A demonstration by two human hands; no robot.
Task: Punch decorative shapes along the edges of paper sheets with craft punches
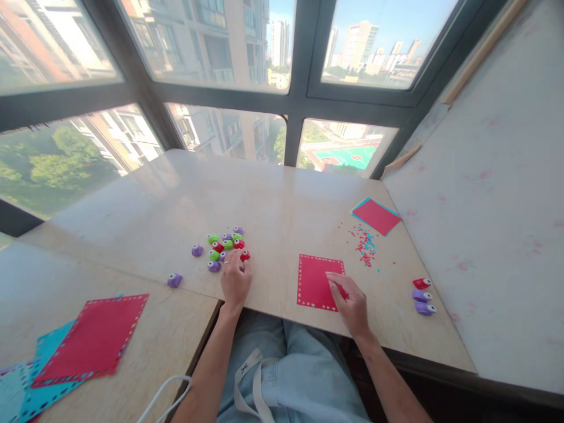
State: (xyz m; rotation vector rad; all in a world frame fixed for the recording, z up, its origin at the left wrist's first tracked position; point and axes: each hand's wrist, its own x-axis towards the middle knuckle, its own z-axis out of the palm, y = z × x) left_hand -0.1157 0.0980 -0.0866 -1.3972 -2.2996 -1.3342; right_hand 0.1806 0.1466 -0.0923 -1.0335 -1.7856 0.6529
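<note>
My left hand [235,279] reaches into a cluster of small green, red and purple craft punches [225,244] on the beige table, its fingers touching the nearest ones; whether it grips one I cannot tell. My right hand [350,301] rests on the right edge of a red paper sheet [315,281] with punched holes along its border, fingers pressing it flat. A red punch [244,255] lies just beside my left fingertips.
Two stray purple punches [174,279] lie left of the cluster. Red and purple punches [423,295] sit at the right. Paper confetti [365,244] and stacked red and teal sheets [376,215] lie further back. Punched red and teal sheets [88,341] cover the lower left table.
</note>
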